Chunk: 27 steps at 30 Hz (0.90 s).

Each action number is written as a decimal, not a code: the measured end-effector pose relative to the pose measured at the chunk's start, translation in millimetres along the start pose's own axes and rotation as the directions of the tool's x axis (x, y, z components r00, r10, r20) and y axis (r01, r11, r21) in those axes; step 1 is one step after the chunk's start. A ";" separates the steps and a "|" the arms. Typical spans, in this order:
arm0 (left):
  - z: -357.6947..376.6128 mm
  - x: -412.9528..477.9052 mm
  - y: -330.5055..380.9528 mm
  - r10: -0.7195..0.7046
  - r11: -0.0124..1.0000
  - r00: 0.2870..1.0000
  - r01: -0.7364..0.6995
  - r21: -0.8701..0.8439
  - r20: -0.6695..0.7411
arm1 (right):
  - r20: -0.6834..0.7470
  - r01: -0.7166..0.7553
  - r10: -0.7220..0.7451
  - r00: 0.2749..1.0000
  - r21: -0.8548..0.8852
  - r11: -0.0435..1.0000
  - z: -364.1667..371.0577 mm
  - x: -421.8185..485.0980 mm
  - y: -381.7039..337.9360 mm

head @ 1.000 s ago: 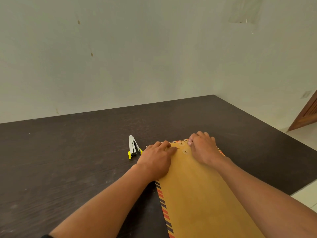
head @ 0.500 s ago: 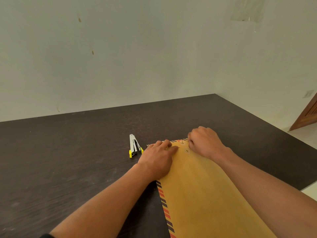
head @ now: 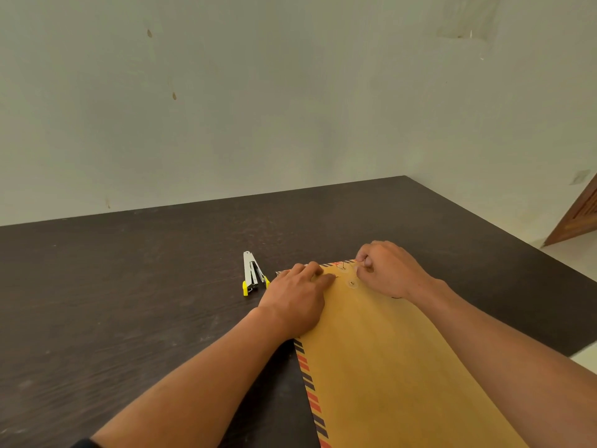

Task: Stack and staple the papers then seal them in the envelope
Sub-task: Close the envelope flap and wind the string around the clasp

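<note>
Dark wooden table (head: 129,302) meets a pale wall. One brown envelope (head: 387,367) lies flat on it, long axis running away from the person, flap end farthest. The left hand (head: 297,299) presses its far left corner with straightened fingers. The right hand (head: 391,273), fingers curled, pinches the far edge beside two round clasp discs (head: 352,282). One stapler (head: 252,273) lies just left, pointing away.
</note>
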<state>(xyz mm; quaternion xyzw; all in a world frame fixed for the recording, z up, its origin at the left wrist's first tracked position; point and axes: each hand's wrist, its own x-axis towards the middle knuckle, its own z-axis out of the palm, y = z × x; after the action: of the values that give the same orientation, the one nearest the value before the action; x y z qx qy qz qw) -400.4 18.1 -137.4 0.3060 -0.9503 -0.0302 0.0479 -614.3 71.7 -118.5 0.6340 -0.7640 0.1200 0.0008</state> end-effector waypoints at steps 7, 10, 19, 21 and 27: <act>0.9 0.2 -0.2 -0.004 1.000 1.000 0.004 -0.006 0.000 | -0.049 0.013 -0.017 0.999 -0.081 0.997 4.1 1.4 -4.4; 1.3 0.1 -0.7 -0.003 1.000 1.000 0.003 -0.009 0.000 | -0.025 0.008 -0.010 1.000 -0.087 0.996 6.3 0.8 -4.6; 1.8 0.6 -1.3 0.004 1.000 1.000 -0.004 -0.009 -0.008 | -0.022 -0.072 0.080 0.997 0.254 0.965 1.3 1.3 4.2; 1.8 0.5 -1.2 0.001 1.000 1.000 -0.001 -0.007 -0.006 | -0.044 -0.067 0.078 0.996 0.215 0.974 5.1 2.4 1.7; 2.3 0.1 -1.2 -0.004 1.000 1.000 0.004 -0.009 -0.003 | -0.115 0.016 -0.030 0.993 -0.122 0.992 5.7 4.9 -11.7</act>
<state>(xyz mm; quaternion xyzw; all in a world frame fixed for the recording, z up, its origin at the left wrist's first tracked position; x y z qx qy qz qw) -400.0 17.1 -139.9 0.3076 -0.9496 -0.0340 0.0507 -603.1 64.0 -121.1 0.6334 -0.7612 0.1103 0.0849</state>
